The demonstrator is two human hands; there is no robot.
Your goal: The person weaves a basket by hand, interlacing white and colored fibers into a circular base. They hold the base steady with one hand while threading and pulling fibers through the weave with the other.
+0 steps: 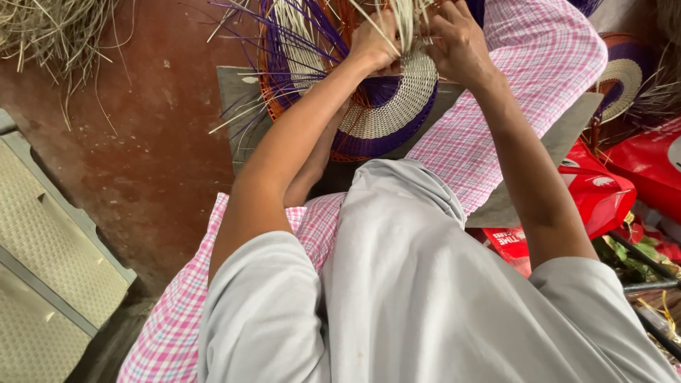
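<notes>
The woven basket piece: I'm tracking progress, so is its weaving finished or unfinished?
Unfinished: loose purple and pale strands stick out from the woven basket piece where both hands work.

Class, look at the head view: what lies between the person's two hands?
In the head view, a bundle of pale reed strands rises between the left hand and right hand, above the woven basket.

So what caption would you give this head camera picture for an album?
Seen from above, left hand and right hand grip pale strips on a purple, white and orange woven basket over pink checked cloth.

woven basket top cut off, right hand fingertips beyond edge
</notes>
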